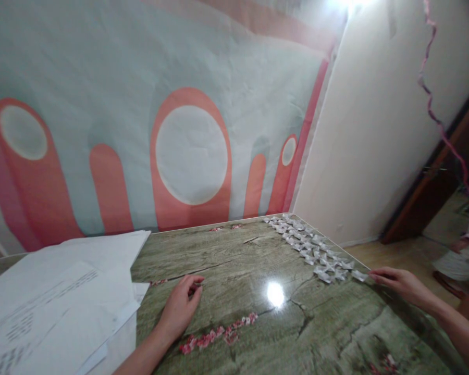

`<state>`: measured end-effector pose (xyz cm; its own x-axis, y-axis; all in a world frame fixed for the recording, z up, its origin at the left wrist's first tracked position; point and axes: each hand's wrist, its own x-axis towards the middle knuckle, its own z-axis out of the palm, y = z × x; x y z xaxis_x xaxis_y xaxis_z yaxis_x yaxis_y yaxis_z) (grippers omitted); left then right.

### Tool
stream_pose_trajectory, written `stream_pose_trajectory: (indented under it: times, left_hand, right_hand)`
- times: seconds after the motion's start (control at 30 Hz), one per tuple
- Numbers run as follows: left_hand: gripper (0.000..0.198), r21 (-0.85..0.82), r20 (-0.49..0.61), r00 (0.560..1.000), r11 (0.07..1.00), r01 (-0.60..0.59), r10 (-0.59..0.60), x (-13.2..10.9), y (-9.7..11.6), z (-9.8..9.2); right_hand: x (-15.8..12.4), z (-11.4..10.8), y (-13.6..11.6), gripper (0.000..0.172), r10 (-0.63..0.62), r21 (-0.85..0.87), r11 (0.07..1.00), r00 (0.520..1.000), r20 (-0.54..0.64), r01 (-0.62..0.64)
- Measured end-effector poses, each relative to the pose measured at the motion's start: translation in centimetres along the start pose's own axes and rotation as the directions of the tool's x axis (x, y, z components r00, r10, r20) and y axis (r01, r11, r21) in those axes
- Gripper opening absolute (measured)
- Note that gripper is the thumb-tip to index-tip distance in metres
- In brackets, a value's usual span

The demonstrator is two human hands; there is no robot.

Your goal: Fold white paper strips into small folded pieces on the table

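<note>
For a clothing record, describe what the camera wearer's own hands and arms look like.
The left hand and right hand are ungloved, with slender fingers. The left forearm and right forearm are bare where visible: no sleeves, watches or bracelets show. Fine details, such as nails, are too small to tell.

Dark print (pixel 20 325) on white papers (pixel 76 302), too blurred to read
</note>
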<state>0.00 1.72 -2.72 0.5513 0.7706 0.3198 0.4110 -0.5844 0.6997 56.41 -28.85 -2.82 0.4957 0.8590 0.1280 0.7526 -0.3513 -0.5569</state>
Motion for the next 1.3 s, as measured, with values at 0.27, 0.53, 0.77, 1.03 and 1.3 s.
stream_pose_trajectory:
  times: [0.27,0.53,0.77,1.03,1.3]
  left_hand:
    - [0.021,0.015,0.015,1.000,1.000,-0.012,0.011,0.0,-0.1,-0.1]
    - [0.021,0.025,0.013,1.000,0.999,-0.020,0.019,0.1,-0.1,0.0]
    - [0.021,0.024,0.027,0.999,1.000,-0.018,0.018,0.0,-0.2,0.0]
    - [0.021,0.027,0.018,0.999,0.999,-0.028,0.028,0.0,-0.3,0.0]
    - [0.021,0.026,0.042,0.999,0.999,-0.019,0.018,-0.1,-0.2,-0.1]
  right_hand:
    - [1.2,-0.3,-0.6,0.054,0.007,0.001,1.000,0.999,0.040,-0.007]
    - [1.6,-0.4,-0.5,0.051,-0.010,-0.006,1.000,0.997,0.077,0.011]
    - [1.5,-0.7,0.0,0.052,-0.031,-0.027,0.999,0.997,0.069,0.033]
    - [1.2,-0.8,-0.6,0.051,-0.052,-0.051,0.997,0.998,0.040,0.054]
    - [1.4,-1.8,-4.7,0.050,-0.129,-0.087,0.988,0.991,-0.040,0.125]
